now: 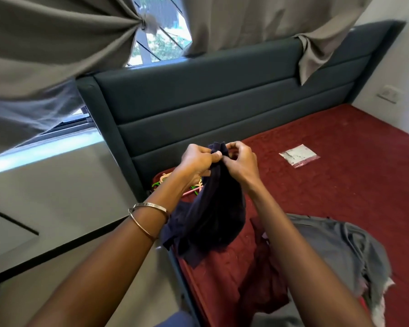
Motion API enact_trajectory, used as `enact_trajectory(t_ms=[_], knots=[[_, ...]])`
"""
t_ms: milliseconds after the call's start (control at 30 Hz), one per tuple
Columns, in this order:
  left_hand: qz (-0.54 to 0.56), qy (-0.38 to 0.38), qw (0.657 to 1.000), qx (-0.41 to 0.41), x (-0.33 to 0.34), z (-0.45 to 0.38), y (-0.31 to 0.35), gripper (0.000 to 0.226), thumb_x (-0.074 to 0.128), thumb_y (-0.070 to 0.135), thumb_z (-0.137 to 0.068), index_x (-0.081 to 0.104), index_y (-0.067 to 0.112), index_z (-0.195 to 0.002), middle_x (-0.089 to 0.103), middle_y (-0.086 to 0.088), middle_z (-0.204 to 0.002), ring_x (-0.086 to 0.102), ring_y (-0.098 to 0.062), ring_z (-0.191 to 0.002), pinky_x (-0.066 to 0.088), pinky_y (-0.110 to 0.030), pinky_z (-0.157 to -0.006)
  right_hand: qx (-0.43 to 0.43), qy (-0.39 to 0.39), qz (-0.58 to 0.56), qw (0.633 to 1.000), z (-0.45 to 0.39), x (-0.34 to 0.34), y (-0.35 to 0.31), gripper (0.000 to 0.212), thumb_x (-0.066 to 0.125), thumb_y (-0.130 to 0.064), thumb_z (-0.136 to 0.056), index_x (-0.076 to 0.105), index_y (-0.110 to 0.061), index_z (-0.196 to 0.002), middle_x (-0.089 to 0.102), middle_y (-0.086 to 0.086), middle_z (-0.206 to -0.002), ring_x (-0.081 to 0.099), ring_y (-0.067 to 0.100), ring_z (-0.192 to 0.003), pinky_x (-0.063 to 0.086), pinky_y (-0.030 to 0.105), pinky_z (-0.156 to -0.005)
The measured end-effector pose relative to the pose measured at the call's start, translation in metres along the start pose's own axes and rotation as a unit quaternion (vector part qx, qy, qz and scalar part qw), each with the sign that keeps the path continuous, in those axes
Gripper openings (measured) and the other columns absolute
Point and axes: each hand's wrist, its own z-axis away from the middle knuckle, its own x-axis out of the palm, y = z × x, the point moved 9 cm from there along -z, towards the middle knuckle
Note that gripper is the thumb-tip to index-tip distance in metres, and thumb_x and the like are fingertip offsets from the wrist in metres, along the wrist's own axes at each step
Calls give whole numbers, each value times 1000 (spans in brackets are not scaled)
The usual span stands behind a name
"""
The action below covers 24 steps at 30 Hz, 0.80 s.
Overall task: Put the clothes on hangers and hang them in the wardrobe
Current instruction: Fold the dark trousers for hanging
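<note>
The left hand (198,160) and the right hand (240,161) both pinch the bunched top edge of a dark navy garment (210,213), held up above the red bedspread (340,185), its fabric hanging down from the 2 grips. Just behind and below the left grip, coloured hangers (162,180) lie by the headboard (210,102). A grey garment (340,244) lies below the right grip.
</note>
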Motion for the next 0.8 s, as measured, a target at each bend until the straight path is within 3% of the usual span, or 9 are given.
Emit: enact_trajectory(t_ms=[167, 233, 300, 367, 433, 467, 567, 667, 800], knots=[[25, -73, 997, 25, 14, 15, 13, 19, 50, -7, -93, 66, -9, -103, 64, -18, -90, 65, -26, -89, 59, -31, -73, -5, -85, -122, 989, 2, 8, 9, 32, 80, -23, -75, 65, -13, -103, 69, 0, -87, 64, 12, -79, 53, 28, -71], [2, -76, 995, 63, 10, 17, 20, 16, 58, -9, -87, 67, -6, -100, 65, -18, -86, 66, -27, -81, 60, -29, -68, -23, -112, -114, 987, 4, 5, 7, 40, 82, -9, -72, 64, -7, -107, 69, 4, -87, 63, 11, -76, 53, 30, -71], [-107, -17, 982, 152, -2, 15, 34, 11, 72, 7, -82, 70, 4, -93, 69, -13, -86, 67, -21, -76, 59, -24, -64, -35, -128, -125, 983, 3, 2, 3, 40, 75, 8, -72, 62, -2, -109, 68, 5, -81, 63, 10, -71, 53, 29, -68], [-230, 22, 932, 280, -6, 15, 54, 40, 79, 26, -74, 64, 18, -111, 63, -7, -111, 60, -16, -101, 50, -22, -83, -42, -147, -158, 976, 2, 0, -3, 39, 64, 18, -75, 61, 3, -111, 67, 8, -82, 64, 9, -70, 53, 26, -69], [-299, -57, 879, 367, 9, 16, 62, 70, 74, 36, -76, 44, 24, -138, 49, -4, -135, 42, -18, -128, 31, -32, -108, -63, -180, -194, 962, 2, -3, -15, 39, 59, 21, -77, 60, 4, -112, 69, 9, -86, 66, 11, -76, 54, 24, -72], [-313, -100, 866, 378, 15, 16, 62, 70, 69, 39, -79, 41, 22, -140, 52, -1, -135, 43, -18, -130, 26, -39, -112, -73, -195, -211, 955, 3, -5, -20, 39, 58, 22, -78, 60, 4, -113, 70, 8, -87, 67, 12, -79, 54, 23, -73], [-307, -97, 861, 394, 13, 14, 78, 51, 64, 49, -80, 60, 12, -115, 69, -1, -100, 64, -20, -96, 47, -37, -90, -89, -186, -266, 942, -3, -17, -28, 37, 65, 16, -78, 61, 3, -113, 71, 10, -90, 67, 19, -85, 54, 33, -84], [-310, -15, 815, 490, 9, 30, 110, 51, 57, 51, -84, 62, 3, -97, 67, -6, -83, 63, -21, -76, 45, -34, -69, -84, -144, -364, 917, -13, -26, -24, 48, 85, -12, -68, 62, -4, -110, 66, 17, -97, 62, 29, -93, 47, 47, -95], [-326, 49, 745, 579, 0, 52, 158, 47, 64, 51, -82, 65, 5, -85, 65, -6, -74, 54, -9, -67, 41, -28, -64, -69, -205, -387, 896, -9, -18, 0, 66, 89, -26, -61, 56, -16, -116, 66, 5, -102, 62, 17, -94, 52, 31, -86]])
